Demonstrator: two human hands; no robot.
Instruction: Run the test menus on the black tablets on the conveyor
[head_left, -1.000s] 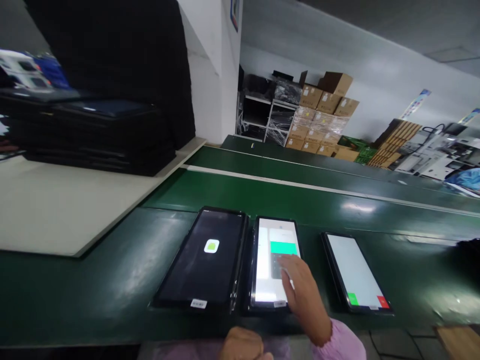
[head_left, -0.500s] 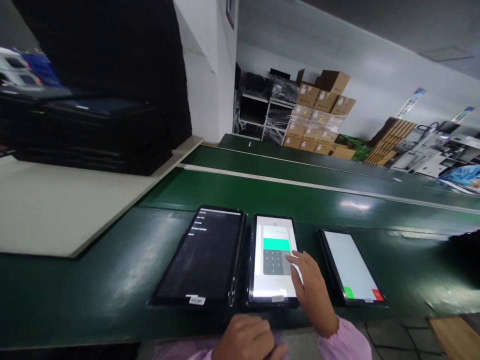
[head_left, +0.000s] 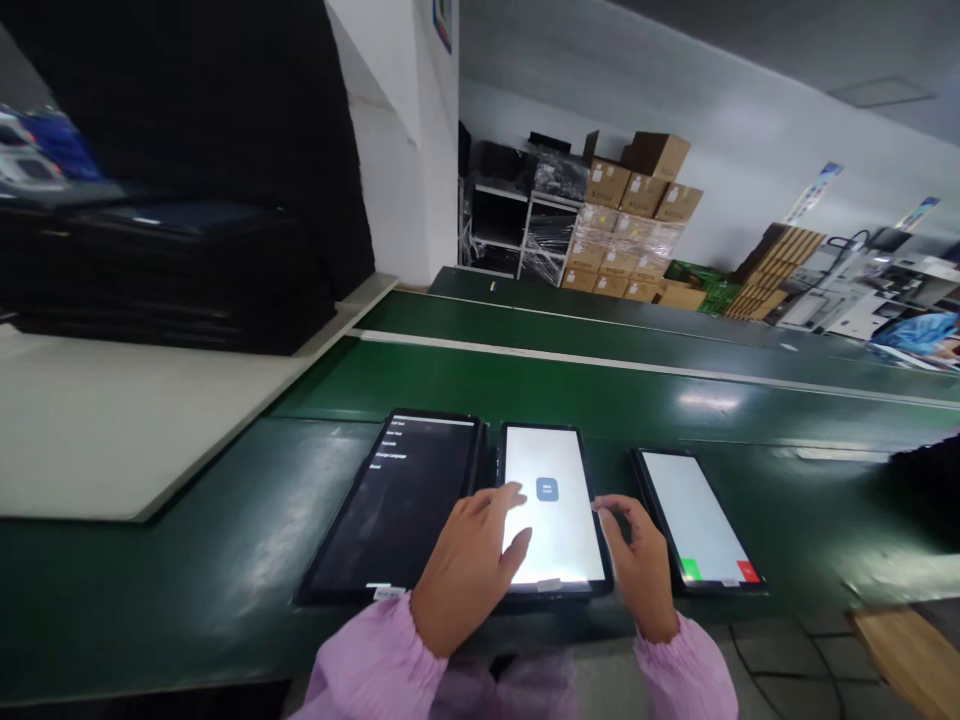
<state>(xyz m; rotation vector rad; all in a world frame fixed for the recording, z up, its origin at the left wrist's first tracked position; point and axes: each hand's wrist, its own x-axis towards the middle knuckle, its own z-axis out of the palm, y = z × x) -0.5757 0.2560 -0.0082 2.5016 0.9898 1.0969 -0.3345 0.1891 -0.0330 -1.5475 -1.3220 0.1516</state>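
Three tablets lie side by side on a green conveyor belt (head_left: 225, 560). The left tablet (head_left: 397, 500) has a dark screen with a short list of white text. The middle tablet (head_left: 551, 505) glows white with a small blue icon. The right tablet (head_left: 694, 520) is white with a green and a red button at its near end. My left hand (head_left: 465, 570) reaches over the middle tablet's left edge, fingers stretched out on the screen. My right hand (head_left: 637, 570) rests at that tablet's right edge, fingers loosely curled and holding nothing. Both wrists wear pink sleeves.
A pale board (head_left: 112, 420) lies on the left with a stack of black trays (head_left: 172, 270) on it. A white pillar (head_left: 397, 140) stands behind. Cardboard boxes (head_left: 637, 220) and shelving are at the far wall. A dark object (head_left: 926, 480) sits at the belt's right edge.
My left hand came up from the near edge onto the middle tablet. My right hand slid off the keypad to the right edge. The middle screen changed from keypad to plain white with an icon.
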